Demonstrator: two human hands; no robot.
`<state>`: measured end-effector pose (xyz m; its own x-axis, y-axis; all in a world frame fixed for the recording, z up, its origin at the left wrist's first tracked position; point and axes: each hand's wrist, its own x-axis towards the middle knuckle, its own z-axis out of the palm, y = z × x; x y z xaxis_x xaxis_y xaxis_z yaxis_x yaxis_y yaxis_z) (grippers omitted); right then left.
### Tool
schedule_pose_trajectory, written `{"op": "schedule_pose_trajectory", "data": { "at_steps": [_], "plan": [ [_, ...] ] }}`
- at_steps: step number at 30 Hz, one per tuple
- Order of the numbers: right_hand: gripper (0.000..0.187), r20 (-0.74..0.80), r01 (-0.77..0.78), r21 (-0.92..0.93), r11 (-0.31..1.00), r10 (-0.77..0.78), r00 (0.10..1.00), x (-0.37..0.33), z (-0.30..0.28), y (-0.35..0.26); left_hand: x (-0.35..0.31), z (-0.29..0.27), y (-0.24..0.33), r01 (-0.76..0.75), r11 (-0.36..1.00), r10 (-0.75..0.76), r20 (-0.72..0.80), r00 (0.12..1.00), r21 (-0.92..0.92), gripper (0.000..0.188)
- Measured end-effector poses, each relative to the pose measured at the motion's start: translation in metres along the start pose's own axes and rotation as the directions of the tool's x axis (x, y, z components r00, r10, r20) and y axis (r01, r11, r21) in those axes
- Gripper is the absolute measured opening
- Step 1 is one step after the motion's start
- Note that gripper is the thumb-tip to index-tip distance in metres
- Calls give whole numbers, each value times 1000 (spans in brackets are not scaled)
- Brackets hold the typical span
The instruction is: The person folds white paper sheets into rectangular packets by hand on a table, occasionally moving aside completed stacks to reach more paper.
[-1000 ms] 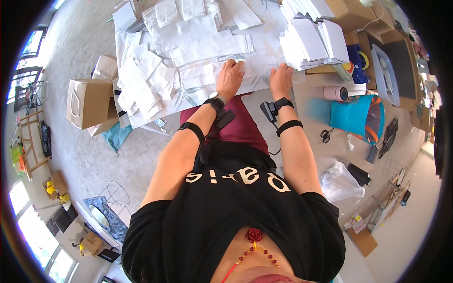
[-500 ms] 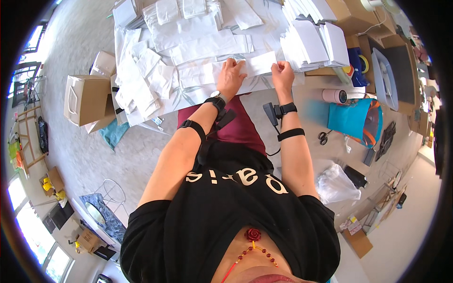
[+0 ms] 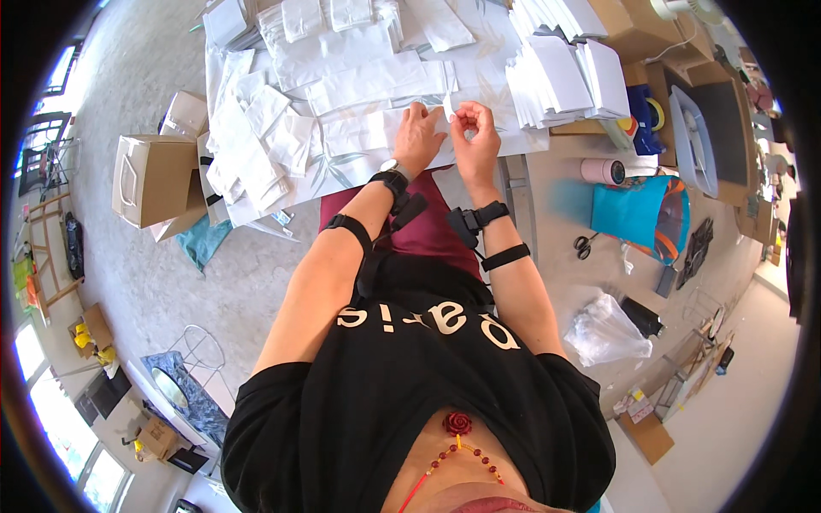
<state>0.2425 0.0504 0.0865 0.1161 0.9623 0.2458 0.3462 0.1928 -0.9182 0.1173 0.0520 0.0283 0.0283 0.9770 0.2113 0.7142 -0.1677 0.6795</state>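
Note:
A white paper strip (image 3: 375, 130) lies crosswise near the table's front edge, its left end looking thin and translucent. My left hand (image 3: 417, 138) rests on this strip, fingers curled down and thumb out to the right, holding it against the table. Just to the right, my right hand (image 3: 475, 141) pinches the strip's right end, which stands up as a small white flap (image 3: 447, 104) between both hands. The fingertips hide part of the fold. Beyond the hands lies a row of overlapping translucent white bags (image 3: 376, 83).
Stacks of white folded paper (image 3: 556, 81) stand at the table's right. Loose white packets (image 3: 248, 145) spread over its left side. Cardboard boxes (image 3: 158, 181) are on the floor at left. To the right are a pink cup (image 3: 602, 172), a blue bag (image 3: 629, 209) and black scissors (image 3: 585, 246).
My right hand has moved left toward my left hand, bringing the strip's right end with it. The strip no longer stretches out flat to the right. My left hand has stayed nearly still.

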Motion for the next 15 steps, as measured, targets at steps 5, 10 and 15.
{"op": "schedule_pose_trajectory", "data": {
  "at_steps": [5, 10, 15],
  "plan": [
    [25, 17, 13, 10, 1000, -13, 1000, -6, 9, -6, 8, -19, -10, 365, 725, -366, 121, 923, -584, 33],
    [24, 75, 87, -30, 996, -85, 994, -16, 27, -5, 8, -75, 23, 616, 302, -556, 391, 734, -728, 55],
    [28, 229, 138, 21, 990, -140, 963, -29, 41, 3, -7, -51, -18, 506, 466, -591, 170, 788, -726, 28]
  ]
}}
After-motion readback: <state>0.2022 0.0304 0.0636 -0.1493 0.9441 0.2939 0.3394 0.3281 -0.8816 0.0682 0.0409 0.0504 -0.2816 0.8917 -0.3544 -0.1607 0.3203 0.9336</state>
